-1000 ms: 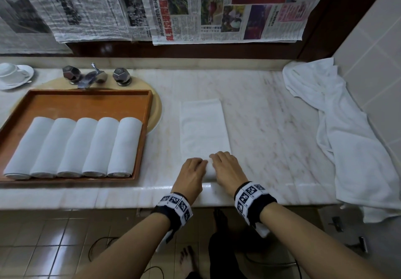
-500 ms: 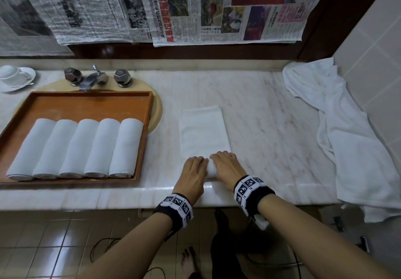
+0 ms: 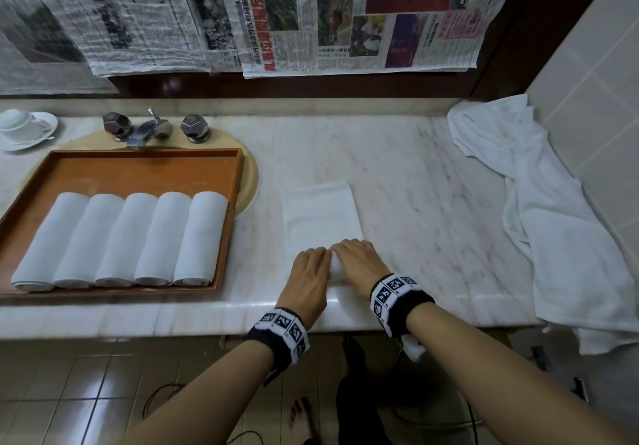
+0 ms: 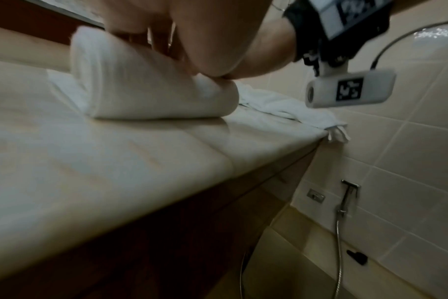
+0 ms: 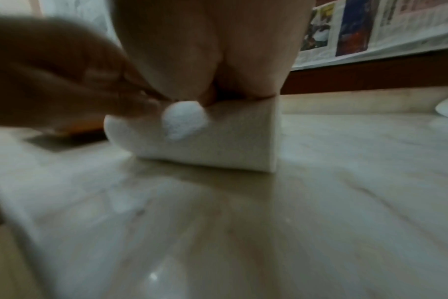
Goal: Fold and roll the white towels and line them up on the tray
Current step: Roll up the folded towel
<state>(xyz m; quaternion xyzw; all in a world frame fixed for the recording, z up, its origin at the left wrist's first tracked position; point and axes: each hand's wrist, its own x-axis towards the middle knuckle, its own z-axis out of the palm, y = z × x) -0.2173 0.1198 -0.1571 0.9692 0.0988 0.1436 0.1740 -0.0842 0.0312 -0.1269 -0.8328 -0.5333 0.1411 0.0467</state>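
A folded white towel (image 3: 320, 216) lies flat on the marble counter, its near end wound into a roll (image 4: 146, 89). My left hand (image 3: 309, 271) and right hand (image 3: 359, 264) sit side by side on top of that roll, fingers curled over it. From the right wrist view the roll (image 5: 218, 137) shows under my right hand (image 5: 212, 50), with the left hand (image 5: 51, 70) beside it. The orange tray (image 3: 138, 171) stands at the left, over the sink, and holds several rolled towels (image 3: 162, 237) in a row. Its right end has no free slot beside the last roll.
A loose white towel (image 3: 553, 237) drapes over the counter's right end against the tiled wall. A faucet (image 3: 145, 130) stands behind the tray, a cup and saucer (image 3: 24, 126) at the far left. Newspaper (image 3: 345, 19) covers the back wall. The counter edge runs just under my wrists.
Both hands have moved away from the counter edge with the roll. The roll has grown thicker and the flat part of the towel has become shorter.
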